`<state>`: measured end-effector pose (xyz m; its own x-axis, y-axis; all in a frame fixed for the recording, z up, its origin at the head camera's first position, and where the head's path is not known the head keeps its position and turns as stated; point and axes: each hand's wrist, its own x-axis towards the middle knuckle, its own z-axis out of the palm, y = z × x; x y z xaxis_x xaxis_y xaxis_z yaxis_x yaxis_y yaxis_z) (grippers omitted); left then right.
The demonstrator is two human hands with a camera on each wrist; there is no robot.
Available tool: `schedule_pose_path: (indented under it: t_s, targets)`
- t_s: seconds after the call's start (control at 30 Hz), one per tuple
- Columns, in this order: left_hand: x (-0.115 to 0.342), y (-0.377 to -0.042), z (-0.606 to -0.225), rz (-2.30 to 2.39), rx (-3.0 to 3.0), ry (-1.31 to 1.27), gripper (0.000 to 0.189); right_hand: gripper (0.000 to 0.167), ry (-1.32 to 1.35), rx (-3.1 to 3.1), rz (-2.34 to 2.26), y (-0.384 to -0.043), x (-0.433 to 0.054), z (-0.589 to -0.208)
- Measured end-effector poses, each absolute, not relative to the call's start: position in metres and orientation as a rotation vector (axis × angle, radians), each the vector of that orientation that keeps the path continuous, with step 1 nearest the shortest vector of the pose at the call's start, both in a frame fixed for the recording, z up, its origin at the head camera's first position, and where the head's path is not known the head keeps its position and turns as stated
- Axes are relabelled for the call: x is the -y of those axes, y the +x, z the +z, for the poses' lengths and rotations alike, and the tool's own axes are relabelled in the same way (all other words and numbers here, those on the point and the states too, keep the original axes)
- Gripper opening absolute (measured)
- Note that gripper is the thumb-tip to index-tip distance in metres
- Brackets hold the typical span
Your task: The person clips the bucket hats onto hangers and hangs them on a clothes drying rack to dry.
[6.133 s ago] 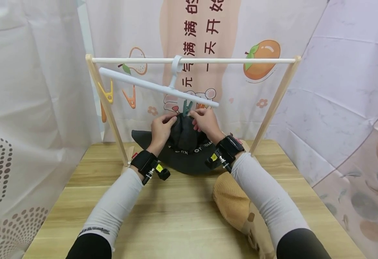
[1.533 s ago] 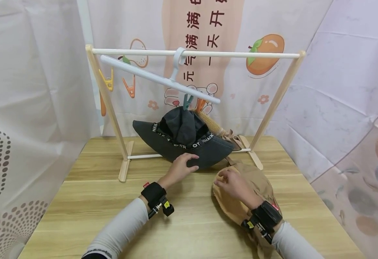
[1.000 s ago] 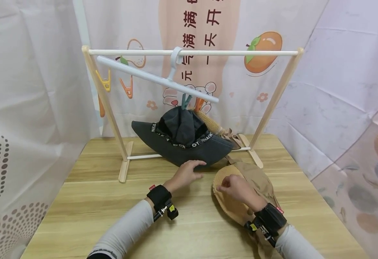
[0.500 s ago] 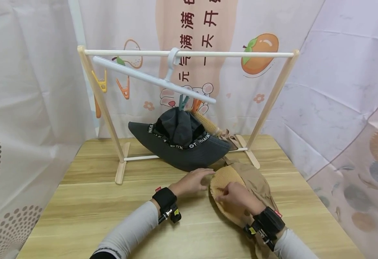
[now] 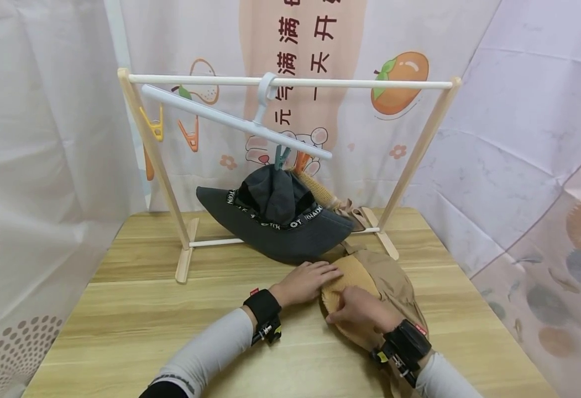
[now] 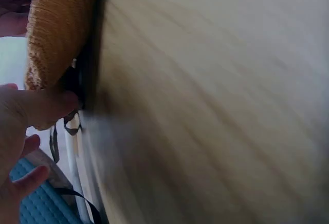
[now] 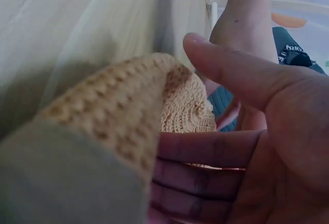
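Note:
A tan woven sun hat (image 5: pixel 352 276) with a khaki fabric flap (image 5: pixel 392 282) lies on the table at right of centre. My left hand (image 5: pixel 306 283) holds its left edge; in the left wrist view the thumb (image 6: pixel 49 106) reaches under the rim. At the near-left edge is my right hand (image 5: pixel 362 309). The right wrist view shows its fingers (image 7: pixel 205 149) extended along the weave, and the thumb (image 7: pixel 221 62) spread from them. Behind, a dark bucket hat (image 5: pixel 290 237) hangs tilted from a teal clothespin (image 5: pixel 281 157) at the hanger (image 5: pixel 235 121).
A white-barred wooden rack (image 5: pixel 181 243) spans the back of the table (image 5: pixel 161 309) and bears the sloping hanger. Another tan woven piece (image 5: pixel 320 190) hangs behind the dark hat by an orange clothespin (image 5: pixel 302 161). Yellow (image 5: pixel 155 126) and orange clips hang at left.
Both hands have left the clothespin above the dark hat and come down to the tan hat. Most recently, my left hand moves right onto its edge and my right hand slides toward the near-left edge.

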<state>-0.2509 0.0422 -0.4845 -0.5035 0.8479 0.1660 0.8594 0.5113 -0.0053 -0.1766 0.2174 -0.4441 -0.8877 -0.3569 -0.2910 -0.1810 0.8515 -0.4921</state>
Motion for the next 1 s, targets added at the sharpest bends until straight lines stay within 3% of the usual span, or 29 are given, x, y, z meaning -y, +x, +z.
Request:
schedule_pose_path:
  t_s: [0.53,1.0]
  targets:
    - [-0.042,-0.256,-0.492,0.010,2.478,-1.477,0.049,0.042,-0.358,-2.682,-0.581,-0.171,-0.209,-0.444]
    - [-0.051,-0.253,-0.492,0.074,2.518,-1.567,0.056,0.039,-0.342,-2.738,-0.570,-0.165,-0.203,-0.452]
